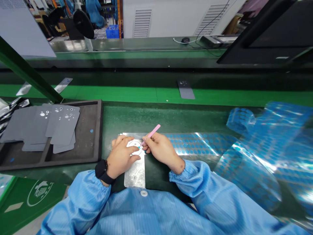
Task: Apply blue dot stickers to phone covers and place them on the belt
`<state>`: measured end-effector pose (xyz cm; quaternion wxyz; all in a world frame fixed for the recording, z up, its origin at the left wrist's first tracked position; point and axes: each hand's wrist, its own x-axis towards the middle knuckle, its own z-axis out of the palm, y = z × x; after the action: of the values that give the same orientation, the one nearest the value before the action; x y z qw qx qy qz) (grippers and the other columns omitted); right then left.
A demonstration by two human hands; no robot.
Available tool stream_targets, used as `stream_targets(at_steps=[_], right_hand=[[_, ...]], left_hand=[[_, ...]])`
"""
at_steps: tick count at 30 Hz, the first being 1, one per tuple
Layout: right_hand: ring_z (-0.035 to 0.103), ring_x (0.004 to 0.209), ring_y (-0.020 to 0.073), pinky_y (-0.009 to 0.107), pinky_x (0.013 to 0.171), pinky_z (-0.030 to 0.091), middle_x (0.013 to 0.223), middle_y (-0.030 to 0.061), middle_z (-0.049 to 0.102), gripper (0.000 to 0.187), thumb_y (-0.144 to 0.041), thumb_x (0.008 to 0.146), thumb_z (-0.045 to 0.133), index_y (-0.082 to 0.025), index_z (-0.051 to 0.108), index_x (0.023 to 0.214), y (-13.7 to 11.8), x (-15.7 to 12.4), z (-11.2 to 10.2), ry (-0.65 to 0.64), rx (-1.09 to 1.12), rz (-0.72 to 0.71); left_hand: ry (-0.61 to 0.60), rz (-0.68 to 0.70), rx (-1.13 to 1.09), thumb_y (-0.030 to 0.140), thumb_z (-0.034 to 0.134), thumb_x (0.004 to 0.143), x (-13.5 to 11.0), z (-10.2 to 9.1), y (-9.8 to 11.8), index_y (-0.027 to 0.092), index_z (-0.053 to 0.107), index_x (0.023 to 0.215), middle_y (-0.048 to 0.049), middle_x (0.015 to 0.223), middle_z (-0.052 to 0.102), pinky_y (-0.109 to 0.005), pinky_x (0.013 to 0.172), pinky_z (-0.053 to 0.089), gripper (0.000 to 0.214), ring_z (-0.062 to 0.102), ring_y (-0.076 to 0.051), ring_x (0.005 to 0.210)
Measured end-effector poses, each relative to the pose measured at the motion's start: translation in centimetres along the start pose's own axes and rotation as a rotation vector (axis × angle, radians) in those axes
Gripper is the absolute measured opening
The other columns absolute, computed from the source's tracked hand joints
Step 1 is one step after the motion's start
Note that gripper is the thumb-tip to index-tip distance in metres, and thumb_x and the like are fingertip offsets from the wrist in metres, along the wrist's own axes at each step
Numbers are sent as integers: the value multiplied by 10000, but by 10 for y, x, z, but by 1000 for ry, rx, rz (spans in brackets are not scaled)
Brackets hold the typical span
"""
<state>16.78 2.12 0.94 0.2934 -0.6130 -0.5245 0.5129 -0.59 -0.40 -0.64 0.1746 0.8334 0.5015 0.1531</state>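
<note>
Currently right hand [161,148] pinching pink tweezers [154,131]; left hand [119,159] spread over silvery plate [135,174].

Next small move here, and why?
Probably press the tiny blue piece down with the left hand's index finger. The right hand holds the pink tweezers with their tip at that piece, over the silvery plate, and the left index fingertip is right beside it. Whether it already sticks, I can't tell.
</note>
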Motion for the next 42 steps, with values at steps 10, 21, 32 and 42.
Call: stream_targets(at_steps=[10,21,32,42], right_hand=[[629,872,214,341,796,502,909,97,661,208,-156,860,425,-195,628,835,6,-18,-18,102,-585,-670],[640,836,217,306,687,485,984,96,637,239,-202,947,448,-173,664,1046,16,-29,-2,-209,-1083,-639],[618,909,217,348,837,474,1165,146,536,351,-175,801,596,-118,579,1147,-13,-11,-8,-216,-867,-350],[521,550,113,220,498,384,652,-37,569,150,-165,736,649,-173,589,874,-68,83,-1,-29,-382,-241]], left_hand=[[-38,-51,11,329,782,729,1,-4,5,246,697,963,-81,1240,617,-506,887,402,262,464,-323,1162],[-21,-79,-43,324,777,736,2,-3,8,210,586,1010,-90,1177,612,-482,885,387,353,462,-308,1136],[166,-70,-39,158,776,658,-3,12,1,192,466,1112,-107,1110,589,-468,862,422,551,511,-311,1099],[756,-175,-67,356,667,777,2,27,-12,210,358,1206,-104,1106,465,-511,877,460,548,518,-294,1048]])
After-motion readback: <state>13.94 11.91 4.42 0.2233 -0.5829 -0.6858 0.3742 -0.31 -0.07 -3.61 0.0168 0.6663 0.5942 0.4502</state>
